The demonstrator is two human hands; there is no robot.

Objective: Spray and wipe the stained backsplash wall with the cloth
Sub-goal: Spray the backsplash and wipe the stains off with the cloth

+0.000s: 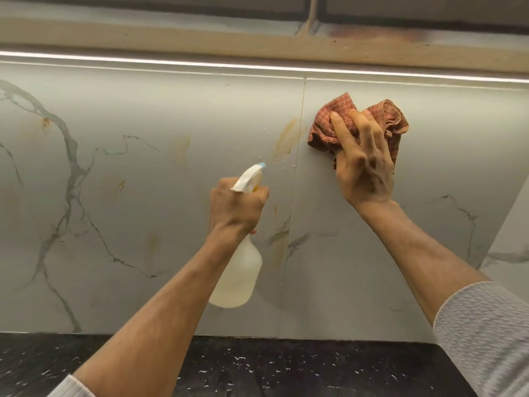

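Left hand: the left hand (237, 209) is curled round the neck of a translucent spray bottle (239, 277), its white trigger head and blue nozzle (261, 165) aimed at the wall.
Right hand: the right hand (362, 161) presses a bunched reddish-brown checked cloth (323, 130) flat to the wall — fingers spread over it, thumb tucked at its lower edge.
Backsplash: the marble-look backsplash wall (143, 196) carries yellow-brown stains (284, 138) just left of the vertical tile joint (296, 196); the cloth sits just right of that joint, high up.
Near edge: a dark speckled countertop (286, 368) runs along the wall's foot.
Above: an LED strip (200, 63) glows under the cabinet.
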